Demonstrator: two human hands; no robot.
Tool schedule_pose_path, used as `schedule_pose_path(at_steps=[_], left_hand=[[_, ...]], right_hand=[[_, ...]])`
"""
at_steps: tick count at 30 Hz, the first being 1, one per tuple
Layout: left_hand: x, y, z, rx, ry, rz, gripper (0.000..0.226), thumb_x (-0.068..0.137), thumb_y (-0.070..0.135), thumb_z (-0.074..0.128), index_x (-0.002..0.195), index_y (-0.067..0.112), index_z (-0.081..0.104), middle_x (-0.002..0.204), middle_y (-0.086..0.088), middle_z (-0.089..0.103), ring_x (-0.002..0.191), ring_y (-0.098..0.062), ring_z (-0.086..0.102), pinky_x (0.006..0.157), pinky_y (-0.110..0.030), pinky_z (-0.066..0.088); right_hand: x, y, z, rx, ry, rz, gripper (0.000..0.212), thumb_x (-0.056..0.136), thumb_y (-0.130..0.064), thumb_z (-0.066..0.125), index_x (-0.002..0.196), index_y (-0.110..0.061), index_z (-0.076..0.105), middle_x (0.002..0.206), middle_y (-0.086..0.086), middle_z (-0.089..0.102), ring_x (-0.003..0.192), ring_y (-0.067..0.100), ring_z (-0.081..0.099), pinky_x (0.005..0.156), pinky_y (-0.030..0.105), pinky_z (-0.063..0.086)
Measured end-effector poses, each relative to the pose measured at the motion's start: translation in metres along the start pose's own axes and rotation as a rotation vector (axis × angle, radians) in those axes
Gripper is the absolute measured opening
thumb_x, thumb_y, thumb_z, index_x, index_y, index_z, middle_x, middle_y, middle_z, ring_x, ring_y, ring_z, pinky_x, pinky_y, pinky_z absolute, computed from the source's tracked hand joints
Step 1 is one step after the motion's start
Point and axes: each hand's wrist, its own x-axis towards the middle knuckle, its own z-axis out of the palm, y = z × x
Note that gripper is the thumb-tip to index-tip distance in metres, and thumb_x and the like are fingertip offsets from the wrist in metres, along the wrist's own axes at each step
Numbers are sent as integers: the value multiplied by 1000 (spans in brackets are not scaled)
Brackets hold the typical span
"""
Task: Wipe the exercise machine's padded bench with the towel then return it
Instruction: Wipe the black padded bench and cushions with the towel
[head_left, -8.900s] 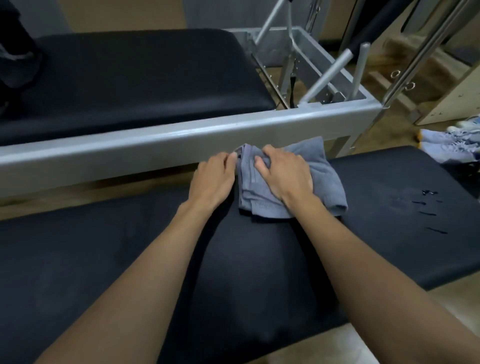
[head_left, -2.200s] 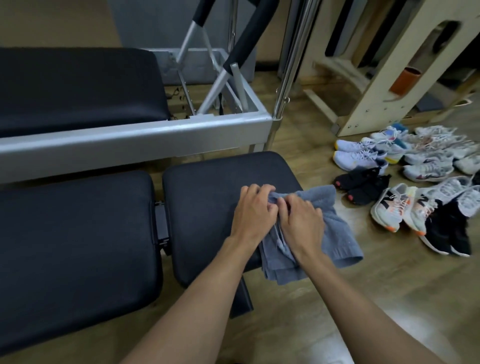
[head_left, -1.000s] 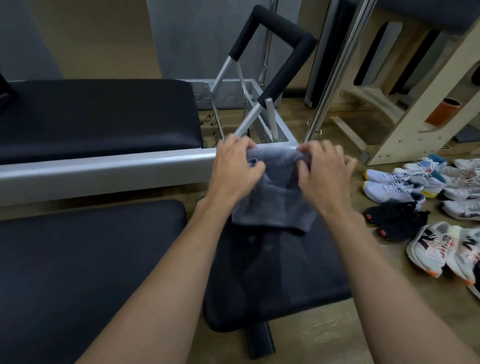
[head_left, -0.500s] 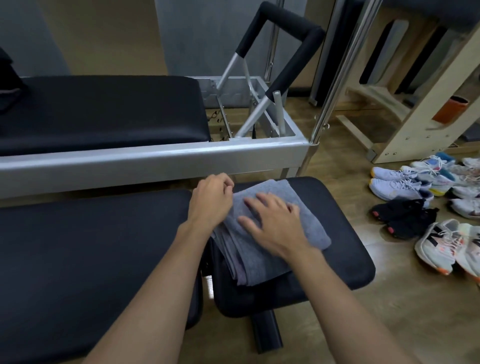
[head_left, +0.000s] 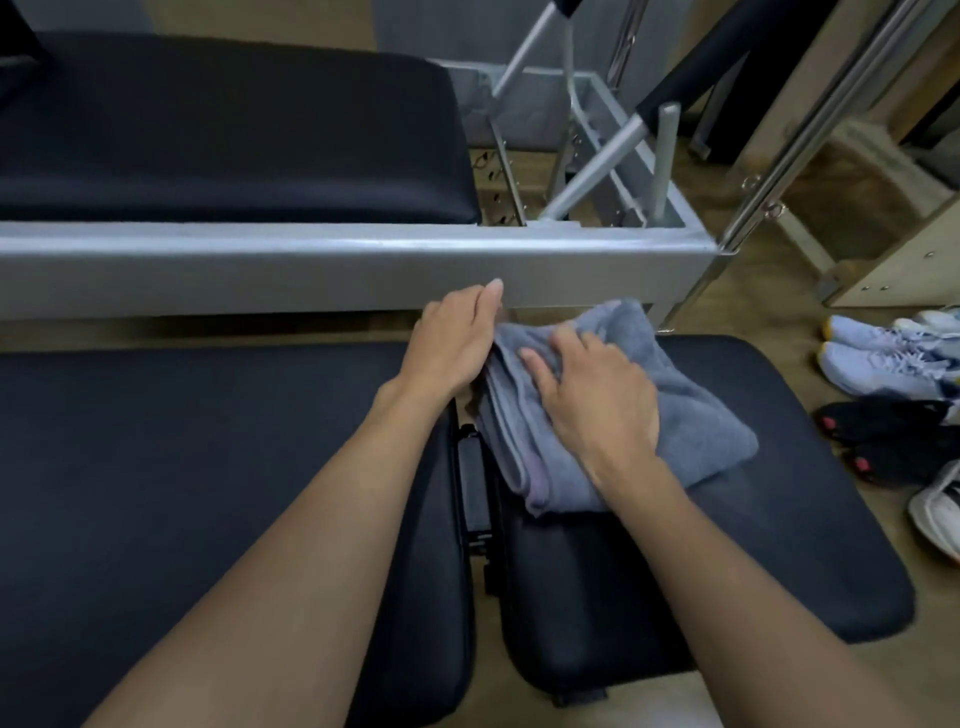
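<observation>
Fingers flat on folded towel, end pad of bench.
Right hand (head_left: 597, 400) fingers (head_left: 537, 364) spread, pressing grey towel (head_left: 696, 415) down to settle it on small padded bench (head_left: 779, 545) section; left hand (head_left: 452, 343) loosely curled, steadying towel's edge; silver frame rail (head_left: 260, 265) beyond.

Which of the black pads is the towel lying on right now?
The small pad at the right end, nearest the shoes. The grey towel rests on it; the long pad beside it and the far pad are bare.
</observation>
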Motion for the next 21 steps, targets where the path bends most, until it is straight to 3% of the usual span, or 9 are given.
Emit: schedule_pose_path(at_steps=[3,7,12,14,17,21], left_hand=[[2,-5,0,38,6,-18,44,102,44,26,110,16,60,116,-11,65,108,-33,57,87,-39,41],[-20,2,-5,-47,12,-72,46,101,45,32,134,18,49,129,-10,60,117,-27,55,92,-32,42],[-53,9,-16,-99,-12,-103,40,103,40,32,123,16,57,126,-6,61,117,-24,54,86,-26,34],[-61,13,-15,-32,-39,-73,41,104,38,30,121,14,58,126,-8,62,118,-28,53,96,-32,36],[-63,20,-4,149,-87,-7,44,104,37,26,120,13,60,124,-11,65,119,-30,53,111,-40,24],[-58,26,16,271,-68,48,50,102,43,26,116,14,64,118,-14,64,112,-33,56,101,-43,32]], right_hand=[[47,0,22,-7,-6,3,38,100,-47,34,100,-15,54,98,13,65,89,35,61,61,38,34],[52,-5,26,-74,41,29,40,99,-39,34,101,-6,58,98,21,67,90,40,61,72,45,41],[-22,-17,-4,-35,-9,30,39,96,-41,36,100,-10,58,92,18,67,82,37,61,68,42,40],[-59,-21,-20,2,-4,49,39,94,-42,35,97,-12,59,86,14,67,77,34,61,65,41,41],[-115,-23,-38,13,-4,65,36,96,-44,36,99,-16,58,86,8,65,77,28,59,68,41,43],[-149,-15,-44,12,47,35,35,97,-44,41,99,-15,61,84,7,64,75,29,58,68,42,43]])
